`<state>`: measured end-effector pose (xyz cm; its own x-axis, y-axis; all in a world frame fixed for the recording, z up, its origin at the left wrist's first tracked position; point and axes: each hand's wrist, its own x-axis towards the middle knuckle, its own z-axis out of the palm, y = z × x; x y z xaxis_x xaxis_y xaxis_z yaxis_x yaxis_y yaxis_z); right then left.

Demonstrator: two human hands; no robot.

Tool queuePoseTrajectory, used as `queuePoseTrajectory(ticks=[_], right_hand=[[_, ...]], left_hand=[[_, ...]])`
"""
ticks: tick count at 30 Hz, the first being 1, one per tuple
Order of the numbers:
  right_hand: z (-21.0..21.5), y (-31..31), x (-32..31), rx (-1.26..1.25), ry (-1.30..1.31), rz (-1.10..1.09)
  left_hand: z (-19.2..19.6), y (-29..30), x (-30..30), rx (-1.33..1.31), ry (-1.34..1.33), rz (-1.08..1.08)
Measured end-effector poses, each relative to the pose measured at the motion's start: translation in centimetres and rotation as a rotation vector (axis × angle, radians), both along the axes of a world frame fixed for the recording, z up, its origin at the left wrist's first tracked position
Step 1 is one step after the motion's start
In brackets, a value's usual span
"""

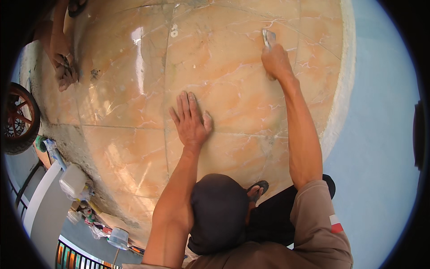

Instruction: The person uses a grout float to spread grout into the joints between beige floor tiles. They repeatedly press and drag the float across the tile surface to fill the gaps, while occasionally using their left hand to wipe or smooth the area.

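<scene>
My left hand (192, 120) rests palm down on the glossy orange-beige tiled floor (224, 103), fingers stretched and slightly apart, with nothing in it. Farther off to the right, my right hand (275, 60) is closed around a small scraper (268, 38) with a flat greyish blade. The blade points away from me, low over the tile near a joint; whether it touches the surface I cannot tell. My fingers hide the tool's handle.
A co-worker's hand (60, 47) is low by the floor at the far left. A pale blue wall (376, 125) bounds the right side. At left are a spoked wheel (20, 117), a clear plastic container (73, 180) and a white bucket-like vessel (118, 238). A sandalled foot (256, 192) stands close to me.
</scene>
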<state>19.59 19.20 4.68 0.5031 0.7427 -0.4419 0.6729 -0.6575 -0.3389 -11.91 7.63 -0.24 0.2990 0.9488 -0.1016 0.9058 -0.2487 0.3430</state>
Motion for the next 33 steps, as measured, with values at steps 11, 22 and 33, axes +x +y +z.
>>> queuePoseTrajectory(ticks=[11, 22, 33], right_hand=[[2.1, -6.1, -8.3, 0.0, 0.103, 0.133], [2.1, -15.8, -15.1, -0.131, 0.239, 0.23], [2.9, -9.7, -17.0, -0.158, 0.216, 0.293]], left_hand=[[-0.4, 0.2, 0.1, 0.021, 0.007, 0.006], [-0.2, 0.0, -0.8, 0.029, 0.02, 0.025], [-0.5, 0.1, -0.6, 0.031, 0.01, 0.033]])
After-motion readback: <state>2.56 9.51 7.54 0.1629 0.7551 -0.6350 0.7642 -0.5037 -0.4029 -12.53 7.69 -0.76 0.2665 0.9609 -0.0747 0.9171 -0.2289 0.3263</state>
